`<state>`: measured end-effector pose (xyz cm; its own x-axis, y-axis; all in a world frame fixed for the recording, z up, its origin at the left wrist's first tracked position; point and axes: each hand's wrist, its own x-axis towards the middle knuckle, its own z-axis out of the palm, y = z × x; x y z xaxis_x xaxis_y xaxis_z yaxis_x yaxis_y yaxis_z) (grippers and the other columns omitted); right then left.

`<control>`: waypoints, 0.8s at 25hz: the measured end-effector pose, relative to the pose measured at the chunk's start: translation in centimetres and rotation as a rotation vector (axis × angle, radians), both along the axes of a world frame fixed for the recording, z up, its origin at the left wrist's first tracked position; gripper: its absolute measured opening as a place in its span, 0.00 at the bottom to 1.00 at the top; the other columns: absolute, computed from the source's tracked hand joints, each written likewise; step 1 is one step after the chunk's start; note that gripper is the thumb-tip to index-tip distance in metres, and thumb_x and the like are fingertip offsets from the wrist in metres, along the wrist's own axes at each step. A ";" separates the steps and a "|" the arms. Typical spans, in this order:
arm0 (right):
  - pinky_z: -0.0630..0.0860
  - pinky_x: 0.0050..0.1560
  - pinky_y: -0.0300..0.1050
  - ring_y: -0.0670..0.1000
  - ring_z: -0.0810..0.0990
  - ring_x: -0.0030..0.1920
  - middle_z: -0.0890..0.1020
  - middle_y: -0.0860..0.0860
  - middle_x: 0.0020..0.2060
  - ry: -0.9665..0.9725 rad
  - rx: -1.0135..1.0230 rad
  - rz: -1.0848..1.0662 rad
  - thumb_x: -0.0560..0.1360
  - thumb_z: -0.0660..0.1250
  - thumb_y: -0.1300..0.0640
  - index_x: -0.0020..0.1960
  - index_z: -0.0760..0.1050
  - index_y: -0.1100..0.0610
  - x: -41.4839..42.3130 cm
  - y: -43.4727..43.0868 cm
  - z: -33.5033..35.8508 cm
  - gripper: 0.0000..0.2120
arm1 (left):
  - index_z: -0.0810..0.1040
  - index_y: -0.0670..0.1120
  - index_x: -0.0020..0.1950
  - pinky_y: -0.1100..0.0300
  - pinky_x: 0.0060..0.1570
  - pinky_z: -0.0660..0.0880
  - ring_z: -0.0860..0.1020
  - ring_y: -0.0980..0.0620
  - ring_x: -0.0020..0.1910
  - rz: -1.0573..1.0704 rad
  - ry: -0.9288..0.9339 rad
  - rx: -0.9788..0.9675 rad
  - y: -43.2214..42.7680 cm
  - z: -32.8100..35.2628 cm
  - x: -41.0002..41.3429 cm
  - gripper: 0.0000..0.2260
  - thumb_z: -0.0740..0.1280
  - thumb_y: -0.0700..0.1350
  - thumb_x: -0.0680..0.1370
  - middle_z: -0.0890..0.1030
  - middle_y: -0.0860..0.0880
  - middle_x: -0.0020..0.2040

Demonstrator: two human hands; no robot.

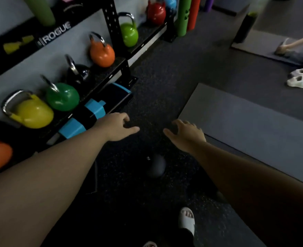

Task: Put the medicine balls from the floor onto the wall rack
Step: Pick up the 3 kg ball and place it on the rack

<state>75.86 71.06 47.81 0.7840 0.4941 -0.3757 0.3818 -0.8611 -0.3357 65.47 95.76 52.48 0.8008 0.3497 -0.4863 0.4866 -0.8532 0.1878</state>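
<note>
A small black medicine ball (pixel 155 165) lies on the dark speckled floor, below and between my two arms. My left hand (pixel 117 126) is stretched out above the floor beyond the ball, fingers apart and holding nothing. My right hand (pixel 186 131) reaches forward beside it, fingers curled loosely and empty. Neither hand touches the ball. The black wall rack (pixel 115 27) runs along the left, with kettlebells on its lower shelf.
Yellow (pixel 32 111), green (pixel 62 96), black (pixel 78 73) and orange (pixel 102 52) kettlebells line the shelf. A black and blue pad (pixel 93 111) leans by the rack's foot. A grey mat (pixel 245 120) lies right. Another person's leg and white shoes (pixel 300 79) are far right. My sandalled foot (pixel 187 220) is below.
</note>
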 end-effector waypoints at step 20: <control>0.70 0.73 0.62 0.65 0.69 0.77 0.68 0.58 0.79 0.456 -0.031 -0.312 0.65 0.53 0.13 0.84 0.59 0.49 5.3 7.9 -60.7 0.58 | 0.70 0.55 0.81 0.41 0.68 0.75 0.76 0.42 0.71 0.830 0.142 -0.598 2.3 -66.7 2.6 0.49 0.60 0.83 0.68 0.76 0.48 0.76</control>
